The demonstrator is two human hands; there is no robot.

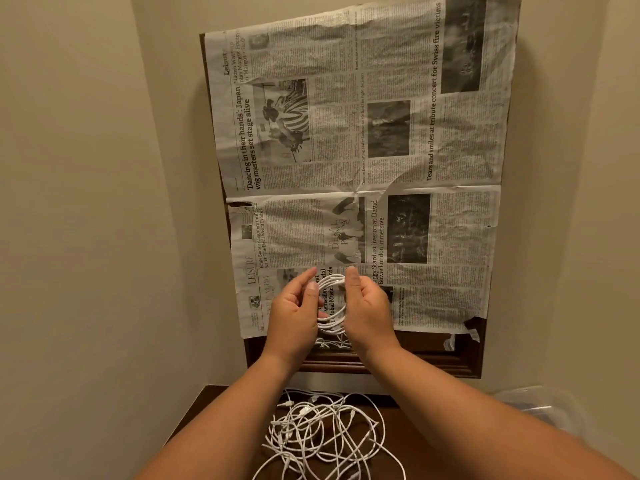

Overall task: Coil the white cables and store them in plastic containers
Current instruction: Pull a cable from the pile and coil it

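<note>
Both hands are raised in front of the wall, holding one coiled white cable between them.

Left hand: grip partly closed. The thumb and curled fingers pinch the left side of the coil, and the forefinger points up past its top edge.

Right hand: grip partly closed. The fingers curl round the right side of the coil, with one fingertip standing above it. The finger contact behind the loops is hidden.

The coil is several loops gathered into a rough ring. It is held upright and clear of the surface.

The remaining white cables lie in a loose tangle on the dark wooden surface, directly below the forearms. Small connectors show among the strands. The number of cables cannot be determined.

A clear plastic container sits at the right, partly behind the right forearm. Its contents cannot be made out.

Behind the hands, sheets of newspaper cover a dark wooden frame mounted on the beige wall. The paper is creased and torn at its lower right corner.
</note>
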